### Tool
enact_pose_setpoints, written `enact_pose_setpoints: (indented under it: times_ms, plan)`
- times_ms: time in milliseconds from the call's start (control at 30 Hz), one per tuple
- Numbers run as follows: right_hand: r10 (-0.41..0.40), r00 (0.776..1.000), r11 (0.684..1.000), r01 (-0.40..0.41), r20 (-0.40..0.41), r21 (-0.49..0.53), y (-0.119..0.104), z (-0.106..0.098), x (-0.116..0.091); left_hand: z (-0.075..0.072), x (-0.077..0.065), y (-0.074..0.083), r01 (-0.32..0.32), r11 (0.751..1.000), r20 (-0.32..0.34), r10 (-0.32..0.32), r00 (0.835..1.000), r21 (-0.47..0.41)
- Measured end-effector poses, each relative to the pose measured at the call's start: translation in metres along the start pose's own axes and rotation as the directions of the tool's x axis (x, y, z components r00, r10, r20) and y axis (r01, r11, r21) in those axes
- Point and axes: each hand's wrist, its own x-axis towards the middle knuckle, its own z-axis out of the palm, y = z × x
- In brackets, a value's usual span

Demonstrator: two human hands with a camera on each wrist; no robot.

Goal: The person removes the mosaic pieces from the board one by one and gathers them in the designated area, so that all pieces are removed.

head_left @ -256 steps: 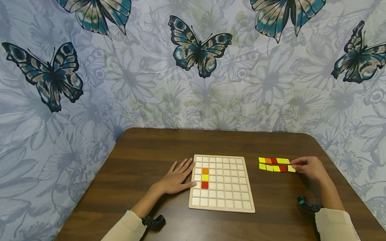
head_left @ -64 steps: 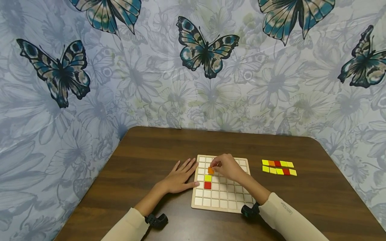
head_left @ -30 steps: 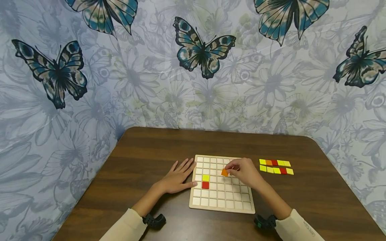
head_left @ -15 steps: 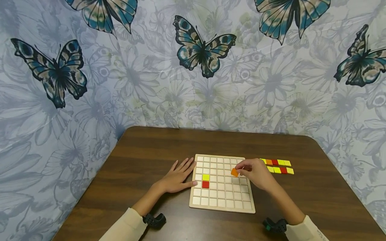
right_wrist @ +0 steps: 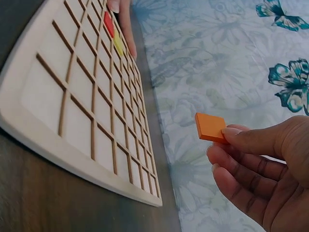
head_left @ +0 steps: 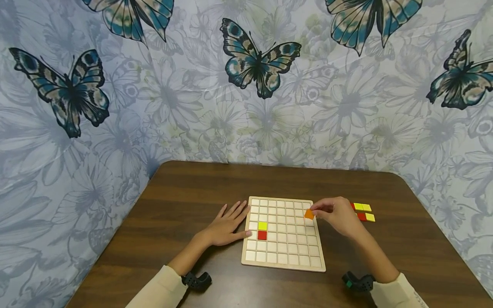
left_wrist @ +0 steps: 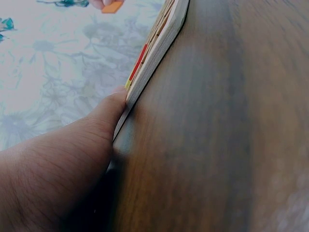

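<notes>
An orange square tile (right_wrist: 210,126) is pinched between the thumb and fingers of my right hand (head_left: 339,216). In the head view this orange tile (head_left: 309,214) is above the right edge of a pale wooden grid board (head_left: 283,268). My left hand (head_left: 225,229) lies with fingers spread at the board's left edge, its thumb touching the rim. On the board a yellow tile (head_left: 262,226) sits directly above a red tile (head_left: 262,235), near the left side. The left wrist view shows the left thumb (left_wrist: 108,108) against the board's side.
Two short rows of tiles lie to the right of the board, partly hidden behind my right hand; yellow tiles (head_left: 362,207) and a red tile (head_left: 361,217) show. The brown wooden table (head_left: 208,184) meets a butterfly-patterned cloth (head_left: 185,107) behind.
The orange tile that was above the yellow one has been lifted out by my right hand and carried rightward across the board. My left hand has stayed in place.
</notes>
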Motion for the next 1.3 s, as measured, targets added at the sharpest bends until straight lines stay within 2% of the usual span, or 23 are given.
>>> enact_pose_setpoints:
  times_ms: [533, 800, 1300]
  plan:
    - [0.085, 0.995, 0.996, -0.085, -0.049, -0.002, 0.013, -0.029, -0.003, -0.007, -0.001, 0.006, 0.004, 1.000, 0.012, -0.004, 1.000, 0.025]
    - [0.122, 0.992, 0.992, -0.122, -0.018, 0.016, 0.024, -0.040, -0.003, -0.005, -0.001, 0.005, -0.010, 1.000, 0.001, 0.010, 1.000, 0.010]
    - [0.158, 0.987, 0.986, -0.159, -0.005, -0.052, 0.046, -0.048, -0.004, -0.007, -0.004, 0.008, -0.001, 1.000, 0.002, 0.001, 1.000, 0.015]
